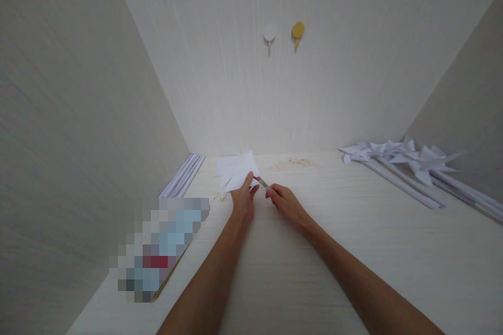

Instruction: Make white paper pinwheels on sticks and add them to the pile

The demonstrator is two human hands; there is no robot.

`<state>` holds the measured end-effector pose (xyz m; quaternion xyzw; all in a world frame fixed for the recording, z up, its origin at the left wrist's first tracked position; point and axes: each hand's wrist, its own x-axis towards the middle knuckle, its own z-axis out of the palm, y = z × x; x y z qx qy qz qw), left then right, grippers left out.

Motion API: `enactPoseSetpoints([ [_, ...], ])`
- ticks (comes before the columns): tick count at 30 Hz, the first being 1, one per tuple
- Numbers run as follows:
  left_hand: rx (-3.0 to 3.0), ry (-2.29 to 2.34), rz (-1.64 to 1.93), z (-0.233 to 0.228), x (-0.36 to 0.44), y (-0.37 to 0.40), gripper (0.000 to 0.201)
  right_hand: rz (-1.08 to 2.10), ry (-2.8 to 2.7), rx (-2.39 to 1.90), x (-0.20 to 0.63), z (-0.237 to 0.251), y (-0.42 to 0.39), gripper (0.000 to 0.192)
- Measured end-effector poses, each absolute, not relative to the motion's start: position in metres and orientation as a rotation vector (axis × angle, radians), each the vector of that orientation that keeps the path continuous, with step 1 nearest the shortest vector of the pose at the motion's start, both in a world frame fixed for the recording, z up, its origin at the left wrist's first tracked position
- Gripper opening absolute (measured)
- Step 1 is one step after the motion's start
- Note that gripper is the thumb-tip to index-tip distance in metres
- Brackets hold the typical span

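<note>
The step in hand looks like working a slim tool (262, 183) against the near edge of a piece of white paper (245, 170), close to the middle of the table's (251, 261) far edge. The left hand (244, 200) pinches the paper, thumb on top and the other fingers partly under it. The right hand (285, 201) has its fingers closed around the tool's grey end, with the dark red end pointing at the paper beside the left thumb. The next move would seem to call for a firm left grip, the sheet kept from creasing, and fingertips clear of the tool's tip.

Whether the tool is a cutter, scissors or something else is too small to tell, as is whether it touches the paper. It is also unclear whether the white shape is one folded sheet or several; the left hand covers part of it. Pale scraps (299, 162) by the far edge are blurred. Paper tubes (183, 174) lie toward the far left corner, their near ends hidden behind a pixelated item (168, 246) along the left edge. Pointed paper shapes (422, 161) overlap toward the far right corner, too tangled to count.
</note>
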<state>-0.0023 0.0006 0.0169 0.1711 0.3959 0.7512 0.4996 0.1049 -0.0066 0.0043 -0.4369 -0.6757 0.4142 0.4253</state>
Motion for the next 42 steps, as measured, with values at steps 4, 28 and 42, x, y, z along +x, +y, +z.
enactPoseSetpoints([
  [4, 0.374, 0.962, 1.823, 0.018, -0.003, 0.001, 0.025, 1.078, -1.523, -1.066, 0.107, 0.003, -0.006, 0.027],
  [28, 0.585, 0.928, 1.637, 0.013, -0.008, 0.002, 0.026, 1.356, -0.751, -0.847, 0.113, 0.011, -0.002, 0.028],
  [42, 0.890, 0.918, 1.385, 0.011, 0.007, -0.006, 0.024, 1.416, -0.592, -0.670, 0.117, 0.013, 0.002, 0.036],
])
